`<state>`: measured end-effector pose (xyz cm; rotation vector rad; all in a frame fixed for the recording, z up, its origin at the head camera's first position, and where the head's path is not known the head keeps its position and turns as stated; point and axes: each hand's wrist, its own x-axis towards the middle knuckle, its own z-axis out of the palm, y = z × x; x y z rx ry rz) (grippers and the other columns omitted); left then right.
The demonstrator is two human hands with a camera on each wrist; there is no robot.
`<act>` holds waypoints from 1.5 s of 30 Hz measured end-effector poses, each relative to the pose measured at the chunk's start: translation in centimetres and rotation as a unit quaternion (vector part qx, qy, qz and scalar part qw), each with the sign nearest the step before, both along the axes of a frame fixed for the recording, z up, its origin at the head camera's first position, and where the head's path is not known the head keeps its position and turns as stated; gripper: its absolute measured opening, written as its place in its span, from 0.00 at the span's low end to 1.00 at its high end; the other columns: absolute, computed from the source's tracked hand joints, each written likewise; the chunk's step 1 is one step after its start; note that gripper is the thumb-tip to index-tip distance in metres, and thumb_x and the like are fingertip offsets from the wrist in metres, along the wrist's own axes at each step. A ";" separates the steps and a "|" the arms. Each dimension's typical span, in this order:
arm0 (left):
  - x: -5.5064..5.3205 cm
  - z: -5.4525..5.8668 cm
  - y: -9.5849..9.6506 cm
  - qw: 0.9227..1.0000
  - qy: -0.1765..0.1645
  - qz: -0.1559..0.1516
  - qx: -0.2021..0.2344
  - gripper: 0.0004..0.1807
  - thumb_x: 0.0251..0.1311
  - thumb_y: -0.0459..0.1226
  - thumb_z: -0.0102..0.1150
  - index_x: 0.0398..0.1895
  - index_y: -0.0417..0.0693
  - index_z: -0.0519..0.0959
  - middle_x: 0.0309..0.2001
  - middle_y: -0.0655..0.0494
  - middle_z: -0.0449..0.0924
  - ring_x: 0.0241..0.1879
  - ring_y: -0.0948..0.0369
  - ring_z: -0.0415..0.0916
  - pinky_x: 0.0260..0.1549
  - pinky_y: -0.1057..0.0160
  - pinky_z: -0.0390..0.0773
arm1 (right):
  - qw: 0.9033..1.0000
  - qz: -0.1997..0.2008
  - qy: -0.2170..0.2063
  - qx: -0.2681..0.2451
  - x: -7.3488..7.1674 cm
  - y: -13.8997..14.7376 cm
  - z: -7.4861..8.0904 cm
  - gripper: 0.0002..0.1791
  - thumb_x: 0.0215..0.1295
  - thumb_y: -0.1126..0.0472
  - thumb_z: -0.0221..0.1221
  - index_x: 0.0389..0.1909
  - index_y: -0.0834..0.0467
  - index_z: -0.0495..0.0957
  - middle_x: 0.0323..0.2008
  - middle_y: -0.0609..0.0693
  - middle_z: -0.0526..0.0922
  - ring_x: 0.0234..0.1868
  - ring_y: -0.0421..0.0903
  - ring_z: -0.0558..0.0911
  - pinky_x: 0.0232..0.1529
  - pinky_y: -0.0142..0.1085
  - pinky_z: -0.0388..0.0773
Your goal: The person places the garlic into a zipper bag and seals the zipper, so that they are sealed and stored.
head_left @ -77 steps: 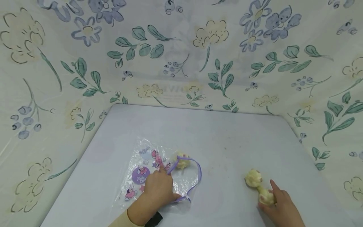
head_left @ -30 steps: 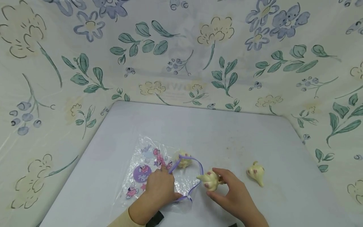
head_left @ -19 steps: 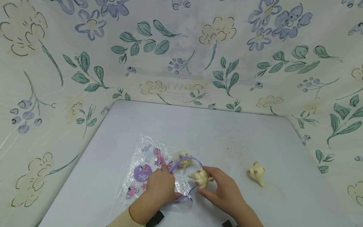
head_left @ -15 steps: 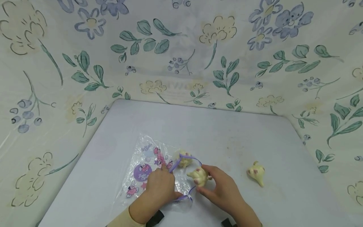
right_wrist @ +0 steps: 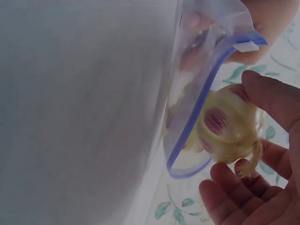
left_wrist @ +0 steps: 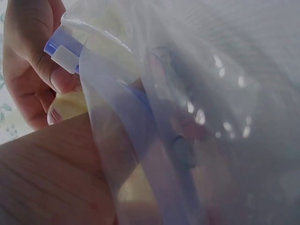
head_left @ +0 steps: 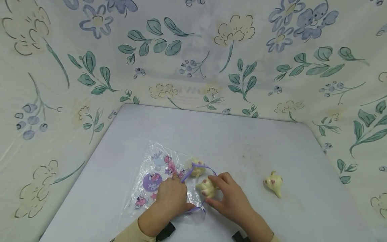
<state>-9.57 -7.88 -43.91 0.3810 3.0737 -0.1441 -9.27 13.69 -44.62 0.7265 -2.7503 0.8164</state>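
Note:
A clear zip-lock bag with pink and purple print has its purple-rimmed mouth spread toward the right. My left hand holds that mouth, thumb at the lower rim by the white slider. My right hand grips a pale yellow garlic bulb with purplish patches, at the bag's mouth. In the right wrist view, that held garlic bulb partly overlaps the purple rim. Another garlic bulb is seen inside the bag, behind the rim. A third garlic bulb lies on the table to the right.
The white table has a back edge against a floral-printed curtain, which also rises on both sides. Black wrist gear shows below my left hand, with another dark piece below the right.
My right hand picked up one of two bulbs on the right and carried it left to the bag's mouth. The other stayed on the table. My left hand kept its place at the bag.

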 end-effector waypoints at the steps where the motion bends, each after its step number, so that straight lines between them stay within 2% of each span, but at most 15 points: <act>1: 0.0 0.0 0.0 1.000 0.000 0.000 0.000 0.51 0.30 0.75 0.70 0.40 0.37 0.88 0.58 0.34 0.81 0.34 0.48 0.82 0.22 0.54 0.79 | 1.000 -0.001 0.001 0.012 0.0 -0.2 0.0 0.39 0.45 0.47 0.79 0.61 0.51 0.78 0.45 0.42 0.75 0.38 0.34 0.76 0.39 0.29 0.78; 6: -0.1 0.1 -0.1 1.000 0.004 -0.003 0.004 0.50 0.30 0.75 0.71 0.38 0.36 0.88 0.57 0.33 0.81 0.34 0.46 0.83 0.23 0.53 0.81 | 0.996 -0.003 0.039 0.082 -0.3 -1.2 0.2 0.37 0.47 0.43 0.77 0.59 0.52 0.80 0.40 0.42 0.77 0.35 0.35 0.73 0.35 0.29 0.75; 9: -0.1 0.1 0.0 1.000 0.006 -0.003 0.006 0.51 0.29 0.75 0.72 0.38 0.35 0.88 0.57 0.32 0.81 0.36 0.45 0.84 0.25 0.52 0.82 | 0.991 -0.006 0.060 0.118 -0.6 -1.7 0.2 0.35 0.48 0.41 0.76 0.57 0.52 0.81 0.38 0.42 0.79 0.35 0.37 0.74 0.35 0.31 0.76; 12: -0.1 0.1 0.0 1.000 0.009 -0.001 0.010 0.52 0.28 0.74 0.72 0.38 0.33 0.87 0.56 0.31 0.81 0.36 0.44 0.84 0.26 0.52 0.83 | 0.989 -0.007 0.063 0.132 -0.7 -2.2 0.0 0.36 0.49 0.40 0.75 0.58 0.51 0.79 0.39 0.42 0.81 0.36 0.38 0.76 0.36 0.33 0.77; 15: -0.1 0.0 0.0 1.000 0.010 0.002 0.014 0.52 0.27 0.74 0.73 0.37 0.32 0.87 0.56 0.31 0.81 0.36 0.44 0.84 0.26 0.52 0.82 | 0.991 -0.008 0.054 0.126 -0.8 -2.7 -0.2 0.36 0.50 0.41 0.75 0.57 0.52 0.76 0.39 0.42 0.82 0.35 0.37 0.77 0.36 0.33 0.77; 22: 0.0 -0.3 -0.1 0.999 0.030 -0.008 0.013 0.52 0.27 0.74 0.73 0.35 0.33 0.87 0.55 0.32 0.82 0.34 0.46 0.84 0.24 0.53 0.81 | 0.991 -0.017 0.034 0.128 -1.1 -3.2 -0.4 0.23 0.53 0.42 0.74 0.35 0.50 0.73 0.29 0.39 0.72 0.27 0.35 0.66 0.26 0.28 0.66; 26: 0.0 -0.3 -0.2 0.999 0.042 -0.019 0.003 0.50 0.27 0.75 0.72 0.32 0.35 0.88 0.55 0.33 0.83 0.30 0.48 0.83 0.20 0.55 0.79 | 0.989 -0.023 0.033 0.141 -1.4 -3.4 -0.3 0.20 0.55 0.42 0.72 0.27 0.48 0.73 0.28 0.40 0.72 0.24 0.35 0.64 0.23 0.28 0.62; 32: 0.0 -0.2 -0.3 0.999 0.030 -0.021 -0.004 0.49 0.29 0.76 0.70 0.33 0.37 0.88 0.56 0.34 0.82 0.31 0.49 0.83 0.19 0.55 0.79 | 0.990 -0.026 0.027 0.134 -1.8 -3.8 -0.3 0.17 0.58 0.42 0.70 0.27 0.47 0.76 0.29 0.40 0.73 0.23 0.36 0.65 0.22 0.28 0.63; 41: 0.2 -0.3 -0.1 0.999 0.032 -0.013 0.009 0.47 0.29 0.73 0.73 0.35 0.38 0.89 0.55 0.34 0.83 0.34 0.48 0.83 0.23 0.54 0.80 | 0.993 0.059 0.019 0.096 -1.8 -4.2 -0.6 0.05 0.65 0.54 0.67 0.37 0.49 0.84 0.38 0.41 0.78 0.32 0.34 0.74 0.32 0.29 0.76; 45: 0.1 -0.5 0.0 0.999 0.032 -0.010 0.009 0.48 0.28 0.73 0.73 0.36 0.37 0.89 0.55 0.33 0.82 0.34 0.48 0.83 0.23 0.54 0.79 | 0.993 0.048 0.040 0.098 -1.8 -4.1 -0.6 0.08 0.61 0.53 0.70 0.37 0.49 0.83 0.37 0.41 0.79 0.32 0.36 0.77 0.30 0.30 0.76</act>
